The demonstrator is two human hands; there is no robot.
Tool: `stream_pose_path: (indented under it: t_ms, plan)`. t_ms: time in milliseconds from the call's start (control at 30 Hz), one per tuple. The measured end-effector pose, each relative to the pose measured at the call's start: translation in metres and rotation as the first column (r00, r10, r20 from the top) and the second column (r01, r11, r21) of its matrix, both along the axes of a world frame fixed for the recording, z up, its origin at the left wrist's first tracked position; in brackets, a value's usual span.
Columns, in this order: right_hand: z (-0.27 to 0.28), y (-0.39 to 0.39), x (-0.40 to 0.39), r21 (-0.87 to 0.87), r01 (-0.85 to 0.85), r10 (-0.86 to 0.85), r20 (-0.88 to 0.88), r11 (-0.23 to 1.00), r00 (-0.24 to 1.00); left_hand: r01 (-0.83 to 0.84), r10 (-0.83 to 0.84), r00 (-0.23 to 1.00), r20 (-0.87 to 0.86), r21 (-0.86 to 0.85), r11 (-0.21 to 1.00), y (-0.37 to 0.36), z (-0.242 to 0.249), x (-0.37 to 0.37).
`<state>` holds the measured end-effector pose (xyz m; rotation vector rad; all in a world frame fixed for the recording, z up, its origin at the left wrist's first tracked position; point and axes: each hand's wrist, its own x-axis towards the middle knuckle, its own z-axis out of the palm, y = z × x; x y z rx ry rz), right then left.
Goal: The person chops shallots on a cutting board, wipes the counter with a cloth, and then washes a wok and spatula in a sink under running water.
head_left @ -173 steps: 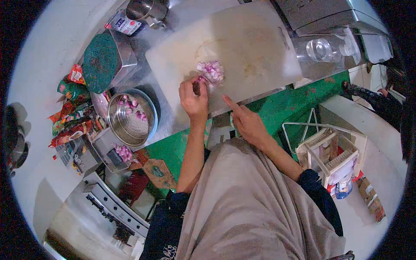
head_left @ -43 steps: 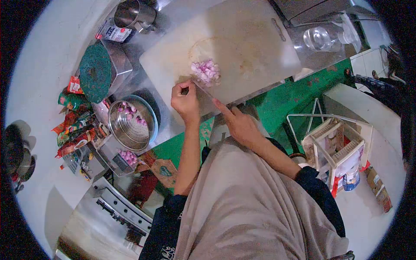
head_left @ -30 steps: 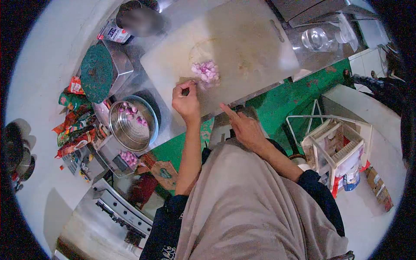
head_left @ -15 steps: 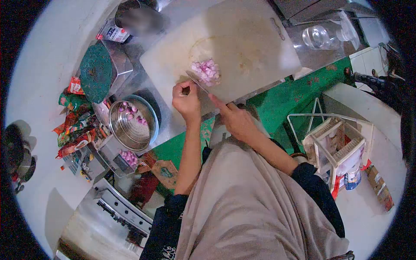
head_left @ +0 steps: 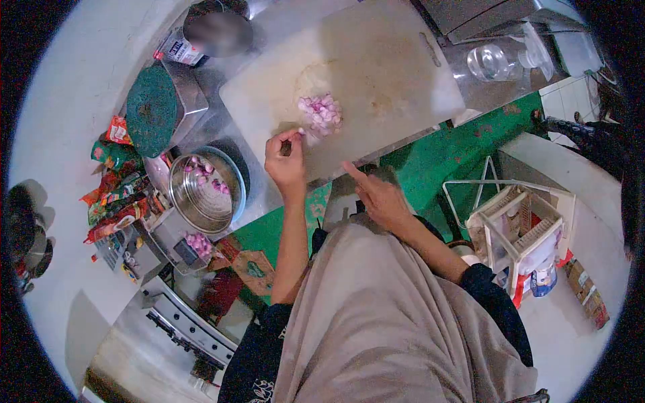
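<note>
Shallots [head_left: 320,113] sat in a pale pink heap on the board [head_left: 410,127], just beyond your left hand [head_left: 285,161]. That hand was pinched nearly closed, thumb and forefinger on a small piece [head_left: 301,132], other fingers curled in. Change: half a second earlier a knife blade showed plainly by those fingertips. By this moment your right hand [head_left: 383,198] had drawn back towards your body, past the board's near edge, forefinger stretched out, other fingers folded. Blade no longer made out; could not tell what that hand gripped. Judged it a gap between strokes, the pinched piece probably unfinished. Heap looked unmoved. More shallots, darker, lay in the bowl [head_left: 232,201], left of the board.
</note>
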<state>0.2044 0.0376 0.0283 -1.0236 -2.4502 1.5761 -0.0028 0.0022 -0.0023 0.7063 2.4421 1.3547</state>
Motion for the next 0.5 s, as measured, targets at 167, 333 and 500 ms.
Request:
stream_pose_path:
  t_ms: [167, 333, 500]
  plan:
    - [0.003, -0.003, -0.009, -0.075, -0.025, 0.030, 0.062, 0.997, 0.998, 0.017, -0.017, 1.000, 0.020, 0.017, 1.000, -0.015, -0.012, -0.005]
    - [0.001, -0.009, -0.007, -0.025, -0.033, 0.034, 0.045, 0.999, 0.998, -0.028, 0.028, 1.000, 0.005, -0.080, 0.996, -0.003, 0.012, 0.007]
    - [0.006, -0.009, -0.010, 0.046, -0.078, 0.071, 0.136, 0.996, 0.988, -0.030, 0.033, 0.999, -0.043, 0.074, 0.997, -0.009, -0.013, 0.004]
